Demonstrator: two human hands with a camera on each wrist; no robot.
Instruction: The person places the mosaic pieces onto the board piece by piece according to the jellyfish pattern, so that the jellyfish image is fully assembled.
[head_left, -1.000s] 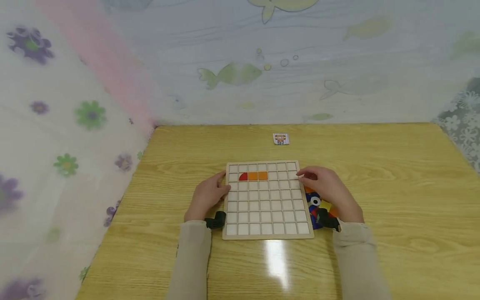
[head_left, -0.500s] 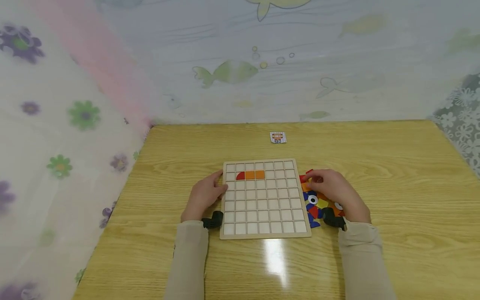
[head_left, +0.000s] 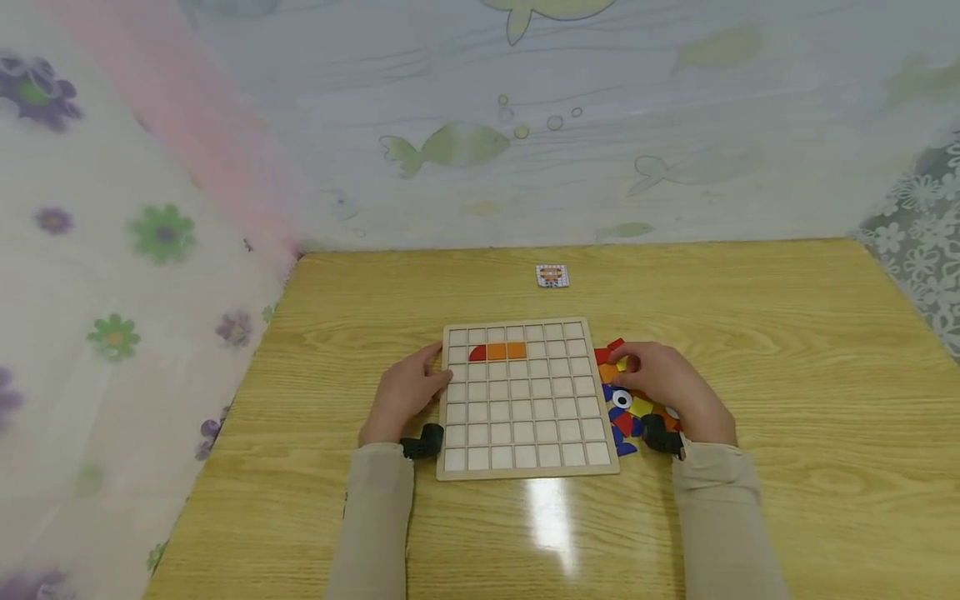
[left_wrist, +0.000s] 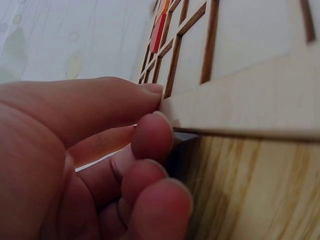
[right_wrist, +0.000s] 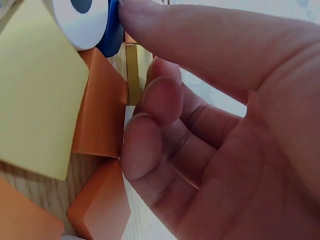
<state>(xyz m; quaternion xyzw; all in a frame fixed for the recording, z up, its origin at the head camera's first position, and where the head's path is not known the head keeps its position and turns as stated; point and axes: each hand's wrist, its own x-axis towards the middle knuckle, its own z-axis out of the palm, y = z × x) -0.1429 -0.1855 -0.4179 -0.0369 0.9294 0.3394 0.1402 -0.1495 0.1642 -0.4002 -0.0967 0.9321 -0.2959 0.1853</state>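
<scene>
A wooden grid board (head_left: 525,472) lies flat on the table. A red quarter-round (head_left: 477,353) and two orange squares (head_left: 506,351) fill cells in its second row. My left hand (head_left: 441,364) holds the board's left edge; in the left wrist view the thumb (left_wrist: 145,92) lies on the rim (left_wrist: 240,100) and the fingers curl against its side. My right hand (head_left: 626,362) is on a pile of coloured pieces (head_left: 628,417) just right of the board. In the right wrist view its thumb and curled fingers (right_wrist: 155,100) pinch a small yellow piece (right_wrist: 132,75), beside an orange piece (right_wrist: 102,115) and a white eye disc (right_wrist: 80,20).
A small picture card (head_left: 552,276) lies beyond the board toward the back of the yellow wooden table (head_left: 787,375). Patterned sheets close off the back and left sides. Black camera mounts (head_left: 422,443) sit at both wrists.
My right hand has left the board's right edge and drawn back and right onto the pile of pieces. The left hand has stayed on the board's left edge.
</scene>
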